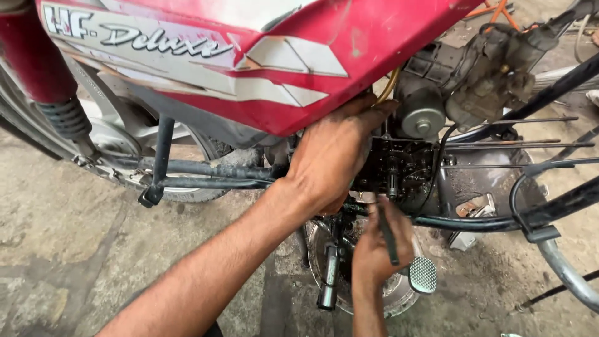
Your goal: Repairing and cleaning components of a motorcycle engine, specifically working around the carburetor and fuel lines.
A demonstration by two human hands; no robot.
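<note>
Fingers [368, 115] of left hand [334, 156] together, pressed flat against open engine casing [399, 165] just under red side panel [262, 75]; nothing gripped that shows; right hand [374, 243] lower, its fingers clamped on dark slim tool [387, 234], tool's upper end touching lower edge of engine casing beside exposed gears; silver starter motor [421, 115] just right of left fingertips; foot peg [423, 274] near right hand; rear wheel [156, 162] and black frame tube [206, 168] at left; concrete floor [75, 249] beneath.
</note>
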